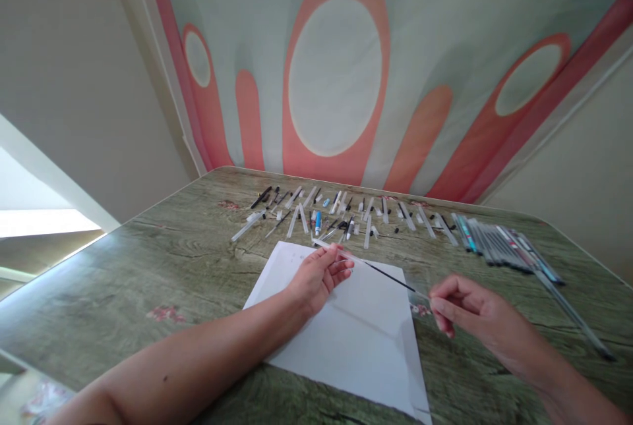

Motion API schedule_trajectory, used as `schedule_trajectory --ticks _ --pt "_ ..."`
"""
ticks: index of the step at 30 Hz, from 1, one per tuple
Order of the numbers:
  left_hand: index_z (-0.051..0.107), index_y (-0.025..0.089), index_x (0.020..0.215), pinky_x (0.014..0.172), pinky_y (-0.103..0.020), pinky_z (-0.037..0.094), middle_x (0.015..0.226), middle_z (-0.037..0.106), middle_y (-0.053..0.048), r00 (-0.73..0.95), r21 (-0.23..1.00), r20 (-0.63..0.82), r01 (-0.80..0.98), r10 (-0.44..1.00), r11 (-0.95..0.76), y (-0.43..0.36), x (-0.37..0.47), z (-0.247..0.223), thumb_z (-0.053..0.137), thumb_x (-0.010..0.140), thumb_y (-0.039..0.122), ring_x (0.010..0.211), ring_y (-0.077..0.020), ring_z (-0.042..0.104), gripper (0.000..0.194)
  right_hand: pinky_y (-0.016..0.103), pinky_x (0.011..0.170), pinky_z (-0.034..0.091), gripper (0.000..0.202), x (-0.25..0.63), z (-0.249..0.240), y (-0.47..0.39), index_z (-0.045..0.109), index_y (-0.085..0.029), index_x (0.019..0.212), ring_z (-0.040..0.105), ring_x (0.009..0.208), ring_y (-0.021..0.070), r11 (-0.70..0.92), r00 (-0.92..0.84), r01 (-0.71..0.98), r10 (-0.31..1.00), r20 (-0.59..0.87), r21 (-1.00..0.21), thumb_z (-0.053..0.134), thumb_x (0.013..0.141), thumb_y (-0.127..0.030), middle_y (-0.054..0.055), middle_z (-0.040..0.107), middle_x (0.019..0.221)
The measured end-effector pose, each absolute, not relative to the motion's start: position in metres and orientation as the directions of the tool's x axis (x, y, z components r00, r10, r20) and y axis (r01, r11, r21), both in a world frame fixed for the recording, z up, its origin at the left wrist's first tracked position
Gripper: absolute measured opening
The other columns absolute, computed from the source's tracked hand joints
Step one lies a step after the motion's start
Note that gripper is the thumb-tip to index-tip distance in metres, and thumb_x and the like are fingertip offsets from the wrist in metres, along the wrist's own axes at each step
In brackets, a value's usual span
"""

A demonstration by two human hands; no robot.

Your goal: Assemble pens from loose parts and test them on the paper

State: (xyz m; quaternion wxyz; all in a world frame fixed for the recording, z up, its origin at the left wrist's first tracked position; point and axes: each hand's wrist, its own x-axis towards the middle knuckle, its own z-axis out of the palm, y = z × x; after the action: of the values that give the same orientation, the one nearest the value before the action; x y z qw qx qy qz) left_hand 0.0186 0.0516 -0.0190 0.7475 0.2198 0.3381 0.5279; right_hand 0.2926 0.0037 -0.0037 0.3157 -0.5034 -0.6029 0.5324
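Observation:
My left hand (pixel 316 280) is closed around a clear pen barrel (pixel 352 257) above the white paper (pixel 361 352). An ink refill (pixel 390 276), dark along its middle, runs out of the barrel's right end. Its far tip is pinched between the thumb and fingers of my right hand (pixel 467 306), which is just beyond the paper's right edge. Barrel and refill form one slanting line between my hands, lower on the right. How much of the refill sits inside the barrel, I cannot tell.
Loose pen parts lie scattered behind the paper, among them clear barrels (pixel 368 232), dark caps and a blue piece (pixel 318 222). A row of pens (pixel 489 240) is on the right, with one long pen (pixel 573 313) pointing towards me. The wood-grain table (pixel 198 267) meets a patterned wall.

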Motion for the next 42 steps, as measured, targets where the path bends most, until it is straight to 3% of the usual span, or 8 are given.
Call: schedule_trajectory --ticks 22,35,42 --pt "0.056 0.012 0.089 0.063 -0.022 0.054 0.076 0.063 -0.004 0.219 0.693 -0.261 -0.636 0.940 0.340 0.053 0.019 -0.022 0.059 0.086 0.025 0.068 -0.0117 0.065 0.013 0.028 0.057 0.047 0.026 0.296 -0.012 0.006 0.055 -0.019 0.080 0.055 0.058 0.0128 -0.080 -0.296 0.345 0.936 -0.189 -0.935 0.060 0.082 -0.044 -0.001 0.058 0.064" --pt "0.053 0.014 0.088 0.063 -0.025 0.052 0.087 0.064 -0.008 0.143 0.816 -0.186 -0.528 0.972 0.234 0.052 0.019 -0.022 0.064 0.081 0.032 0.071 -0.0144 0.065 0.023 0.028 0.058 0.046 0.022 0.288 -0.015 0.002 0.054 -0.019 0.084 0.055 0.061 0.0128 -0.047 -0.297 0.342 0.942 -0.156 -0.938 0.057 0.085 -0.041 -0.001 0.059 0.066" --pt "0.052 0.014 0.088 0.064 -0.025 0.052 0.090 0.064 -0.009 0.187 0.839 -0.161 -0.492 0.969 0.234 0.049 0.020 -0.025 0.064 0.081 0.033 0.075 -0.0157 0.065 0.024 0.027 0.059 0.045 0.024 0.287 -0.015 0.003 0.055 -0.019 0.083 0.055 0.062 0.0132 -0.054 -0.278 0.350 0.947 -0.159 -0.935 0.058 0.083 -0.043 0.000 0.059 0.067"
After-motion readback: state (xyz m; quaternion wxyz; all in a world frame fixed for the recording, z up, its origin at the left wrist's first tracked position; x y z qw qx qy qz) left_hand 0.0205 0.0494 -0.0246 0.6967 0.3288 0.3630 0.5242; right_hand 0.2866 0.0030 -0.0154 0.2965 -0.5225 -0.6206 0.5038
